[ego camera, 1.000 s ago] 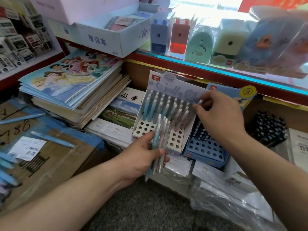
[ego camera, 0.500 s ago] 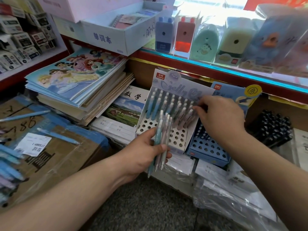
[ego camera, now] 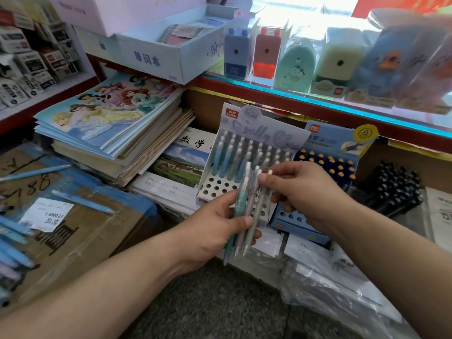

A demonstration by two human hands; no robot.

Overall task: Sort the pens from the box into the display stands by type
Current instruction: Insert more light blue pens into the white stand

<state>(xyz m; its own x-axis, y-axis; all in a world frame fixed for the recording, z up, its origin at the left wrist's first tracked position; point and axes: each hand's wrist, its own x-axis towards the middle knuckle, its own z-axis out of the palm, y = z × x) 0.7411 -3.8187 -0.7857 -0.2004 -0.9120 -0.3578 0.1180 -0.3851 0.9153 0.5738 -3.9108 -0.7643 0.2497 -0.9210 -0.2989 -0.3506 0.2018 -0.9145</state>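
Observation:
My left hand [ego camera: 210, 228] grips a small bundle of pastel pens [ego camera: 244, 209], teal, pink and grey-green, tips pointing down. My right hand [ego camera: 308, 194] pinches the top end of one pen in that bundle. Just behind the hands stands the white "Jelly" display stand [ego camera: 215, 189], its rear rows filled with matching pastel pens and its front holes bare. To its right is a blue display stand [ego camera: 325, 165] with yellow-capped pens in its back rows. The cardboard box [ego camera: 73, 236] lies at the left with loose blue pens [ego camera: 83, 201] on it.
Stacks of notebooks [ego camera: 110, 123] lie left of the white stand. A tray of black pens [ego camera: 393, 187] sits at the far right. Pencil sharpeners [ego camera: 261, 52] line the glass shelf above. Plastic-wrapped paper packs [ego camera: 330, 285] lie in front, above the stone floor.
My right hand has left the rear rows of the white stand and come down to the bundle in my left hand, now pinching a pen's top. The view has shifted slightly right.

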